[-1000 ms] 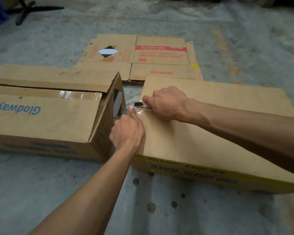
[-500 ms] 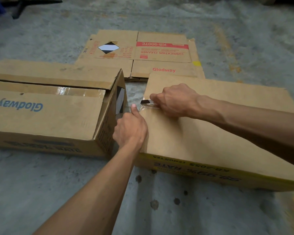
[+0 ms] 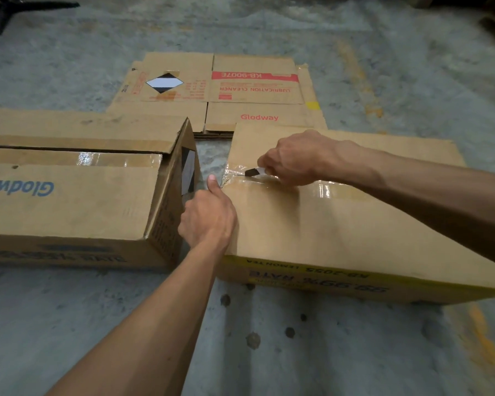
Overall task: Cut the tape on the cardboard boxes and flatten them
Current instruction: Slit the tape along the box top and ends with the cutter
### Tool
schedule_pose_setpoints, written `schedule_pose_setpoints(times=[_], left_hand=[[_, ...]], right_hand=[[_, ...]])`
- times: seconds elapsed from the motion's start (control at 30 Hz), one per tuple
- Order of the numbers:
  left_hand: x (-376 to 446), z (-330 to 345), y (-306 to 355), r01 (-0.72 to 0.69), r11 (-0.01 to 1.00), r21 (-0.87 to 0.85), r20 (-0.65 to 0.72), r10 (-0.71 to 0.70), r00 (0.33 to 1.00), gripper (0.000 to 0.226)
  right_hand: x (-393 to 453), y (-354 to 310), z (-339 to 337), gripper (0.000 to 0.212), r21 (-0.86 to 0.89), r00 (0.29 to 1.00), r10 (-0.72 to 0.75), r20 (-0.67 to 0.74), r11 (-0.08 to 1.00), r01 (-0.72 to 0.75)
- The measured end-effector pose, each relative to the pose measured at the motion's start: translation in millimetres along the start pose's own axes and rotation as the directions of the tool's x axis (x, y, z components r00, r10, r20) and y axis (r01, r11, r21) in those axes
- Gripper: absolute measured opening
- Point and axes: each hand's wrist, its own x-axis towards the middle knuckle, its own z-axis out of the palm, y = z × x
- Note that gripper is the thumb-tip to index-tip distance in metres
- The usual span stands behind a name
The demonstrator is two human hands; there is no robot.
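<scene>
Right hand (image 3: 293, 158) has drawn the cutter (image 3: 253, 172) rightward along the tape (image 3: 272, 181); its fingers are curled around the handle, blade pointing left along the seam. Left hand (image 3: 209, 215), fingers curled, grips the right box (image 3: 340, 232) at its left edge. Two boxes stand upright on the floor (image 3: 297, 352); the left box (image 3: 77, 201) sits beside, one flattened box (image 3: 229, 90) beyond.

The two boxes, right (image 3: 340, 224) and left (image 3: 69, 201), are matt brown cardboard, as is the flattened box (image 3: 212, 90) behind; the tape (image 3: 326, 191) along the right box's seam is glossy clear plastic; the floor (image 3: 297, 352) is rough, mottled grey concrete.
</scene>
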Motion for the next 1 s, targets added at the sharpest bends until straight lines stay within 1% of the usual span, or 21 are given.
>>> schedule_pose_setpoints(times=[0.07, 0.17, 0.23, 0.37, 0.43, 0.6, 0.67, 0.77, 0.83, 0.9, 1.0], left_hand=[[1.0, 0.6, 0.0, 0.007, 1.000, -0.003, -0.005, -0.007, 1.000, 0.072], [1.5, 0.8, -1.0, -0.001, 1.000, -0.012, -0.011, 0.001, 1.000, 0.072], [-0.2, -0.3, 0.5, 0.002, 1.000, -0.012, -0.006, -0.002, 1.000, 0.072], [-2.4, -3.8, 1.9, 0.019, 1.000, -0.002, 0.006, -0.019, 1.000, 0.072], [-2.8, -4.2, 2.9, 0.013, 1.000, -0.004, 0.007, -0.013, 1.000, 0.071], [-2.9, -3.5, 3.4, -0.002, 1.000, 0.017, -0.001, 0.002, 1.000, 0.071], [-2.9, -2.4, 3.2, -0.015, 1.000, 0.023, -0.008, 0.015, 1.000, 0.071], [-3.6, -1.3, 2.4, -0.029, 0.999, 0.028, -0.012, 0.029, 0.999, 0.071], [-4.3, -1.5, 3.5, -0.028, 0.999, 0.029, -0.012, 0.028, 1.000, 0.070], [-4.5, -2.2, 4.0, -0.019, 0.999, 0.030, -0.012, 0.019, 1.000, 0.070], [-3.9, -2.3, 5.3, -0.005, 0.999, 0.035, -0.009, 0.005, 1.000, 0.071]], right_hand=[[-8.7, 8.7, 3.7, 0.017, 0.031, 0.999, 0.028, 0.039, 0.999, -0.029], [-18.0, 13.9, 14.6, 0.011, 0.064, 0.998, 0.049, 0.029, 0.997, -0.051], [-18.8, 17.1, 14.6, 0.013, 0.061, 0.997, 0.066, 0.035, 0.996, -0.068], [-32.7, 30.1, 19.2, 0.020, 0.063, 0.983, 0.127, 0.134, 0.989, -0.137], [-41.4, 34.9, 27.5, 0.020, 0.042, 0.981, 0.137, 0.139, 0.989, -0.144], [-48.8, 40.5, 31.1, 0.030, 0.051, 0.976, 0.170, 0.137, 0.983, -0.178], [-52.6, 41.7, 30.0, 0.028, 0.056, 0.978, 0.164, 0.132, 0.983, -0.173], [-61.5, 42.3, 28.7, 0.017, 0.060, 0.983, 0.144, 0.114, 0.987, -0.152], [-69.7, 46.3, 29.9, 0.025, 0.043, 0.980, 0.162, 0.115, 0.985, -0.168], [-83.3, 55.4, 33.0, 0.033, 0.045, 0.967, 0.201, 0.155, 0.977, -0.210], [-110.9, 75.2, 43.3, 0.031, 0.038, 0.941, 0.257, 0.218, 0.962, -0.272]])
